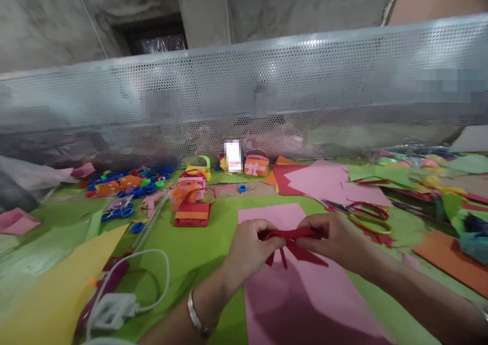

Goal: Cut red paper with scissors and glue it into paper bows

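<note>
Between my two hands is a red paper bow, its cut tails hanging below. My left hand pinches the bow's left end, thumb in front and fingers curled behind. The right end is gripped by my right hand, also closed with the thumb near the middle. Both hands are above a large pink paper sheet on the green table surface. The bow's back side is hidden by my fingers.
Small paper bags stand ahead to the left. Scissors with red handles and yellow-handled scissors lie right, by pink sheets. A white plug with cable sits front left. A perforated metal panel closes the back.
</note>
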`<action>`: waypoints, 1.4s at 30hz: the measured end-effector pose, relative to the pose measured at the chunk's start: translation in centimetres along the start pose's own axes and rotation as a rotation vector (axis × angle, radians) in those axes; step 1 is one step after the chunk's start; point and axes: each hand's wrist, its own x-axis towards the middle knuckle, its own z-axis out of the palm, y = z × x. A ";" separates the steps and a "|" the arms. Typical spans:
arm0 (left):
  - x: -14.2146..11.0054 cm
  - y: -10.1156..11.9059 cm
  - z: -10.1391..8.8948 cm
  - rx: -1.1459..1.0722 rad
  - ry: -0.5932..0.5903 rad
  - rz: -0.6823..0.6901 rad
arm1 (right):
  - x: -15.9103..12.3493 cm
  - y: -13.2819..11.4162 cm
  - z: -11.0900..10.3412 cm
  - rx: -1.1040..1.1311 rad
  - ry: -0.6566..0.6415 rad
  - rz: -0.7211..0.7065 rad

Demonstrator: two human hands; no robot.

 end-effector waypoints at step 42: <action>-0.1 -0.6 0.3 -0.208 -0.129 -0.094 | 1.3 0.0 1.0 0.189 -0.041 0.078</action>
